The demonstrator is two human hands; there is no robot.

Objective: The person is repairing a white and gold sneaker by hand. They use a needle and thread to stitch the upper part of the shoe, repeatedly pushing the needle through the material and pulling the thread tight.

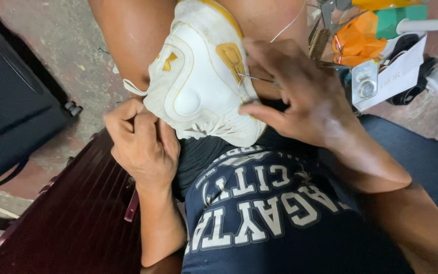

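A white sneaker with gold trim (198,76) sits wedged between the person's bare knees, sole side turned toward the body, and both hands work on it.

The left hand (140,144) is curled into a closed grip against the shoe's lower left edge, its fingers folded tight and pressing the white upper just above them. Whether anything thin is pinched inside that fist cannot be told. A white loop of the shoe (133,89) juts out just above this grip.

The right hand (305,96) presses on the shoe's right side, its grip closed on a thin metal needle (257,78), which points left from the fingertips toward a gold patch on the shoe. A pale thread (290,23) runs up and away above this grip.

Beyond the right grip, well up and to the right, lies a clutter of orange packets (358,38), a small brush (320,43), a metal piece (365,83) and a green box (401,18). To the left of the left grip, a dark red ribbed suitcase (72,213) lies below it and a black suitcase (11,101) stands farther out on the concrete floor (67,35).
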